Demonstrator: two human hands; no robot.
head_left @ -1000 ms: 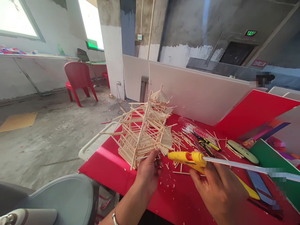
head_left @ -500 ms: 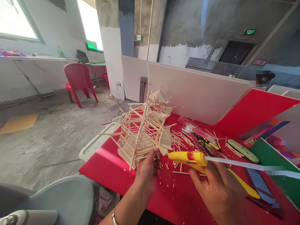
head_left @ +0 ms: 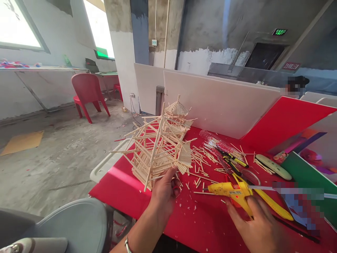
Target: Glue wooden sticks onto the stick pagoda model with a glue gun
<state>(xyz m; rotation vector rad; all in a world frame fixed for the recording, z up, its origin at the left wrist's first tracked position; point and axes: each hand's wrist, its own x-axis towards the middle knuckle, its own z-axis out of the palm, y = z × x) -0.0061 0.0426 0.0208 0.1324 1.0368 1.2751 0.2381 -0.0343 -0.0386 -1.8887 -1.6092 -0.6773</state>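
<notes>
A pagoda model built of thin wooden sticks (head_left: 160, 147) stands tilted on the red table (head_left: 200, 225), near its left corner. My left hand (head_left: 164, 193) grips the model's lower edge with closed fingers. A yellow glue gun (head_left: 233, 191) lies on its side on the table, a clear glue stick (head_left: 260, 188) poking out of its back. My right hand (head_left: 259, 228) rests just behind the gun's handle; fingers stretched out and touching it, not wrapped round it.
Loose sticks (head_left: 201, 165) litter the table. Yellow-handled cutters (head_left: 231, 161), a plastic bag (head_left: 213, 142) and a green knife (head_left: 273, 167) lie beyond the gun. White boards (head_left: 221, 102) and a red board (head_left: 284, 123) stand behind. A red chair (head_left: 88, 93) is on the floor at left.
My right hand has lowered the glue gun from beside the model and laid it on the table farther right, loosening its grip. My left hand keeps hold of the model.
</notes>
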